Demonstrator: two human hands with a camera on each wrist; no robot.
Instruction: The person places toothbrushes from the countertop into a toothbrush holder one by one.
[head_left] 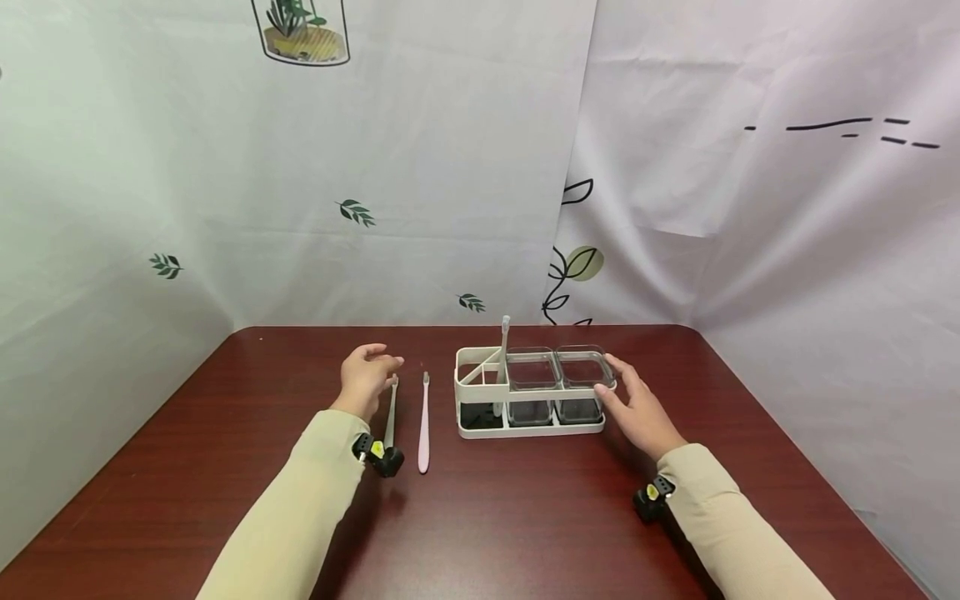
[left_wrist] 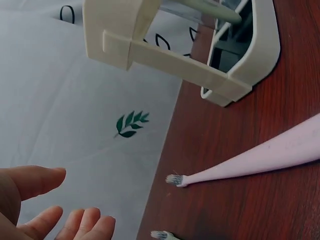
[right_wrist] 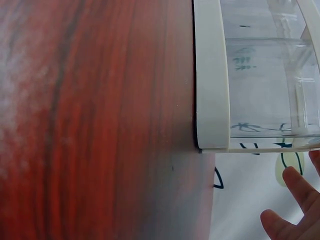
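Note:
A white toothbrush rack (head_left: 531, 432) stands upright on the table, with two clear cups (head_left: 581, 367) in its right compartments. One pale toothbrush (head_left: 504, 342) stands upright in its left part, bristles up. My right hand (head_left: 637, 412) is at the rack's right end, fingers spread; in the right wrist view a fingertip seems to touch the rim. My left hand (head_left: 364, 382) hovers with loosely bent fingers near the head of a pale green toothbrush (head_left: 391, 417), holding nothing. Between that brush and the rack lies a pink toothbrush (head_left: 424, 425), bristles pointing away from me.
The dark red-brown wooden table (head_left: 510, 517) has rounded far corners. White cloth (head_left: 450, 167) printed with leaves and line drawings hangs behind and along both sides. Both wrists carry small black cameras, over pale sleeves (head_left: 292, 492).

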